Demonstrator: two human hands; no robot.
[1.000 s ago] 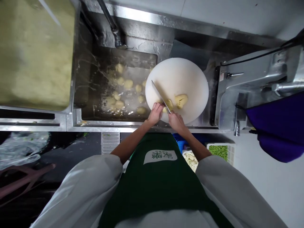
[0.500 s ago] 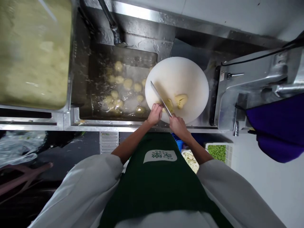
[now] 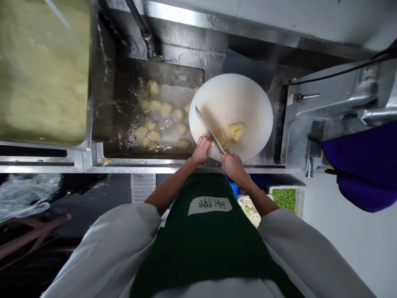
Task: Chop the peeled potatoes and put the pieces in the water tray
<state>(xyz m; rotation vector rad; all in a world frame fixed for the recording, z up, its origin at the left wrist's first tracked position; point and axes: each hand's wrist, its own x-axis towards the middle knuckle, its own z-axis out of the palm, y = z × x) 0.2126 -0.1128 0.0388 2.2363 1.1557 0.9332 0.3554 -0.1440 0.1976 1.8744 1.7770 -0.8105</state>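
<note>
A round white cutting board (image 3: 245,93) lies across the right side of the sink. My right hand (image 3: 232,162) is closed round the handle of a knife (image 3: 208,127), whose blade points up and to the left over the board. Under and beside the blade is a yellow potato piece (image 3: 221,137). My left hand (image 3: 202,150) is at the board's lower left edge, fingers bent together against the potato's left side. More cut potato (image 3: 236,131) rests on the board to the right of the knife.
Several peeled potatoes (image 3: 166,109) sit in water in the sink, below a faucet (image 3: 152,51). A large tray of yellowish liquid (image 3: 43,82) stands at the left. A purple cloth (image 3: 366,165) hangs at the right; a basket of green pieces (image 3: 284,199) is lower down.
The knife blade has shifted very slightly to the left. My hands have kept nearly the same place, and the view has moved a little.
</note>
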